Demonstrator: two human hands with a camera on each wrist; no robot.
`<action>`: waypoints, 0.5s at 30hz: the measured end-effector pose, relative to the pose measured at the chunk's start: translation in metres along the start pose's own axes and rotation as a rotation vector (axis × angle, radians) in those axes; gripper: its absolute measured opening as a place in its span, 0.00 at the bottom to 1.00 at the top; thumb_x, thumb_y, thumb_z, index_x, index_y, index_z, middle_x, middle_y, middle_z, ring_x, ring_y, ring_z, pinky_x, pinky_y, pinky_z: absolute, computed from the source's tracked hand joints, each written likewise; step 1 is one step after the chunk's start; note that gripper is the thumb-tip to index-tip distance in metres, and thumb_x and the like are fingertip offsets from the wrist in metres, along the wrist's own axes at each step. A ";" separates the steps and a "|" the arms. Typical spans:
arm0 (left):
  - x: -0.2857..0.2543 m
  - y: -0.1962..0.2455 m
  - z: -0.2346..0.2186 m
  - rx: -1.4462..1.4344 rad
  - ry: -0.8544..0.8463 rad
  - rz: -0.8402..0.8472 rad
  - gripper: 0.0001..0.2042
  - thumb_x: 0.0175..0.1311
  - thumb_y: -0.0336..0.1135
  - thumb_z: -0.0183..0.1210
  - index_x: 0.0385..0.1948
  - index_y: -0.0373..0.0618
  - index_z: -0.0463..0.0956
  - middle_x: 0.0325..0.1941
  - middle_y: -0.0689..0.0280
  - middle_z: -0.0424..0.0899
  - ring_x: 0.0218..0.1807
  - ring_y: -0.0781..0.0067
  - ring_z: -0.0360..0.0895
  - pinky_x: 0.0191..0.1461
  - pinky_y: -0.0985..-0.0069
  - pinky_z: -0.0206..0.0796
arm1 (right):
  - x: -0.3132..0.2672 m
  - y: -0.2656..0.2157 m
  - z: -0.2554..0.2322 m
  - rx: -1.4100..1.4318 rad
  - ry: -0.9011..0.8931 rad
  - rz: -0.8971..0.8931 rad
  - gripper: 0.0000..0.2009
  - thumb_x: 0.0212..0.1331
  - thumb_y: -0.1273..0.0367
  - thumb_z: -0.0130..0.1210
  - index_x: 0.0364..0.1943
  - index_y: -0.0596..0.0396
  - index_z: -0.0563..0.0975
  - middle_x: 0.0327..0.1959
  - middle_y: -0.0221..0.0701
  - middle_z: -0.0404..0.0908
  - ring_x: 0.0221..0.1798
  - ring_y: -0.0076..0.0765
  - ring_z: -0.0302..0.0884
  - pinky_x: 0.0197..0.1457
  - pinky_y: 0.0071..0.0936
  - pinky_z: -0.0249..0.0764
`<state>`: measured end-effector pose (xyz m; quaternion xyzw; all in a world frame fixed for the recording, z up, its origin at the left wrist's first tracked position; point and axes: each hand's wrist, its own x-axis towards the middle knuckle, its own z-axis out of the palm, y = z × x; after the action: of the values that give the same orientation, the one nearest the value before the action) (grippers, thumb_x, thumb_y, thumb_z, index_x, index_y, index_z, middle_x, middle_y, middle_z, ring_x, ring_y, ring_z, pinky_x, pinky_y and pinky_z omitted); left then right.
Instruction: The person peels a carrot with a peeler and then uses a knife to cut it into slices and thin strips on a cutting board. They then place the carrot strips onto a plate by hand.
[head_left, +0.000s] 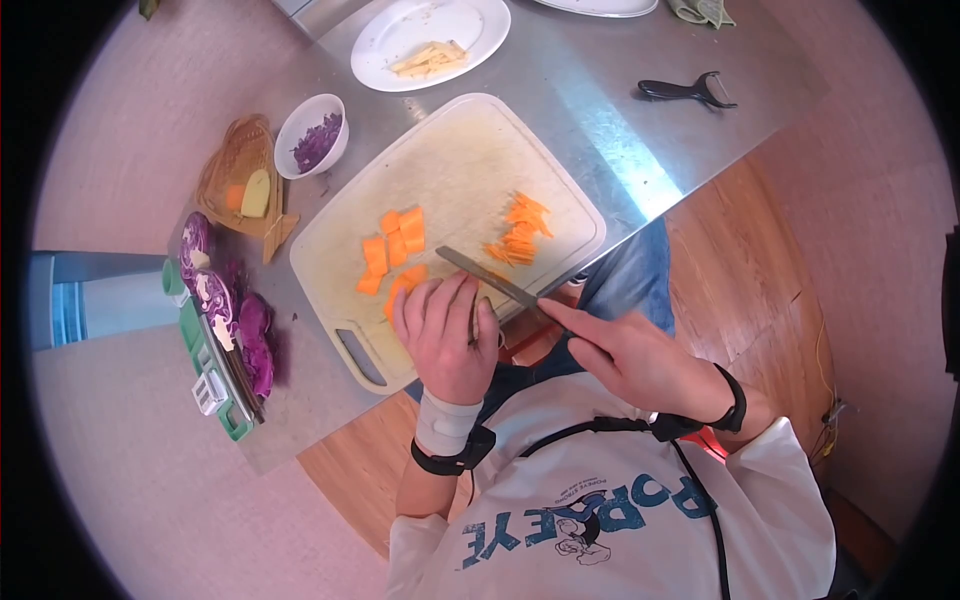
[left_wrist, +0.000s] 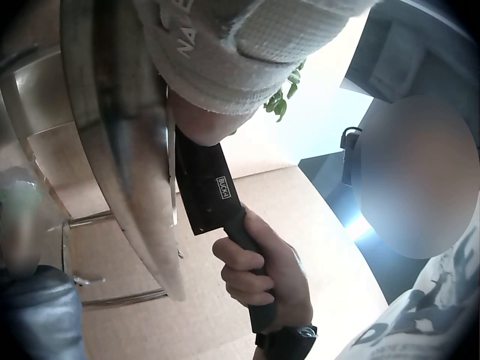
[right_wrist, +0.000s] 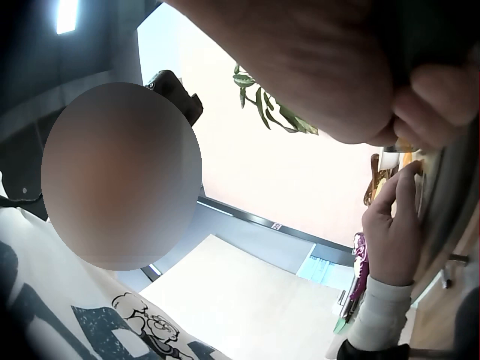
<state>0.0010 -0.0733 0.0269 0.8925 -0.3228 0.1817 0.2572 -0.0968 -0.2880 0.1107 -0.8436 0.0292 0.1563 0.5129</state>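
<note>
My right hand [head_left: 640, 360] grips the dark handle of a broad black-bladed kitchen knife [left_wrist: 206, 184], its blade edge down over the cutting board [head_left: 450, 150]. Beside the blade, my left hand [head_left: 445, 335] holds a carrot slice [head_left: 408, 278] down on the board with bent fingers, and they hide part of it. Several flat carrot pieces [head_left: 374, 256] lie just beyond those fingertips. On the far side of the knife is a pile of thin carrot strips [head_left: 522, 230]. The right wrist view shows the left hand's fingertips right at the board.
Behind the board stand a plate of pale strips [head_left: 430, 62] and a white bowl of shredded purple cabbage [head_left: 318, 140]. Left are a wicker basket [head_left: 225, 175], cut purple cabbage [head_left: 255, 345] and a green-edged tray [head_left: 200, 350]. A black peeler [head_left: 670, 90] lies near the table's right edge.
</note>
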 end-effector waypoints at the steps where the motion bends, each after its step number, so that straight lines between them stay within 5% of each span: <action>1: 0.000 0.000 0.000 -0.005 0.000 -0.001 0.11 0.65 0.32 0.66 0.47 0.42 0.86 0.54 0.64 0.87 0.60 0.57 0.78 0.78 0.48 0.56 | -0.001 -0.001 0.000 -0.023 -0.045 0.027 0.23 0.76 0.69 0.51 0.73 0.59 0.71 0.34 0.49 0.88 0.33 0.59 0.86 0.39 0.46 0.81; 15: -0.004 -0.001 0.002 0.006 0.000 0.001 0.11 0.63 0.32 0.68 0.46 0.42 0.86 0.54 0.63 0.85 0.62 0.54 0.77 0.78 0.45 0.55 | -0.008 0.007 0.007 0.005 -0.004 -0.034 0.23 0.76 0.69 0.53 0.72 0.57 0.72 0.29 0.50 0.86 0.28 0.61 0.83 0.34 0.49 0.78</action>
<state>-0.0008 -0.0717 0.0228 0.8931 -0.3228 0.1828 0.2545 -0.1070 -0.2860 0.1044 -0.8423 0.0144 0.1493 0.5176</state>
